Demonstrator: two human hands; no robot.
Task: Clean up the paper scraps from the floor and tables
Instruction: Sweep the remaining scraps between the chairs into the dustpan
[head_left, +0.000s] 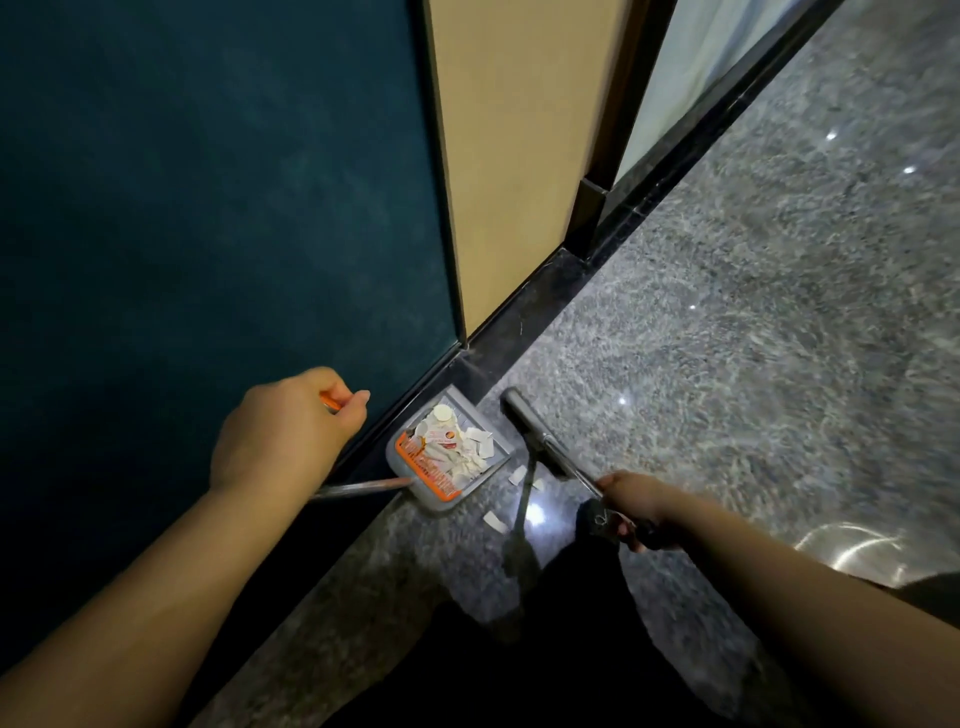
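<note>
Speckled floor (727, 322); left hand (283, 426) around half-hidden dustpan handle (332, 401), right hand (631, 506) gripping broom (540, 439).

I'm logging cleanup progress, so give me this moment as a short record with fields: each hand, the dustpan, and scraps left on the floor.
left hand: grips the orange-tipped dustpan handle
right hand: grips the broom handle
dustpan: grey with orange trim, on the floor against the dark baseboard, holding a pile of paper scraps
broom head: just right of the dustpan
loose scraps: a few white pieces on the granite floor by the dustpan's mouth
</note>
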